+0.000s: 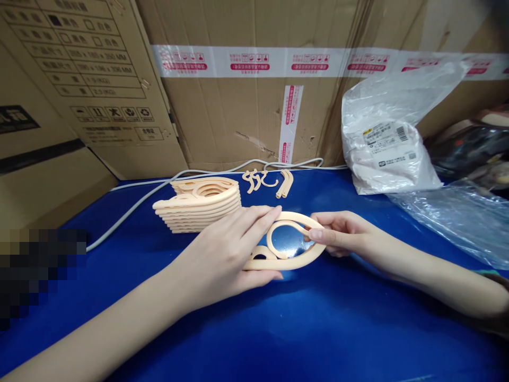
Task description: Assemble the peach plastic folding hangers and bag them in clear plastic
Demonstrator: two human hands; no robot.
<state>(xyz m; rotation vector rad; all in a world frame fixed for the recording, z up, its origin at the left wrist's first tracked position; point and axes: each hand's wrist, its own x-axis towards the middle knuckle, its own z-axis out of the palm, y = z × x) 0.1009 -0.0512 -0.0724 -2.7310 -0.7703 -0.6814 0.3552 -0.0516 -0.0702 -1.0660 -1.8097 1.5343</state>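
Note:
Between my two hands is a cream plastic folding hanger [296, 262], folded into a leaf-shaped loop with a curled hook inside it. My left hand [230, 246] grips its left end, fingers over the top and thumb along the lower edge, hiding that end. At the rounded right end, my right hand [342, 233] pinches the rim between thumb and fingers. Behind my left hand stands a neat stack of matching folded hangers [199, 209]. Small loose cream hook pieces [254, 180] and short curved pieces [284, 184] lie beyond the held hanger.
Blue sheeting [278, 329] covers the work surface. A white cable [135, 204] runs along the back and left. Large cardboard boxes [246, 116] wall off the back and left. To the right are a labelled white plastic bag [389, 143] and clear plastic film [453, 217].

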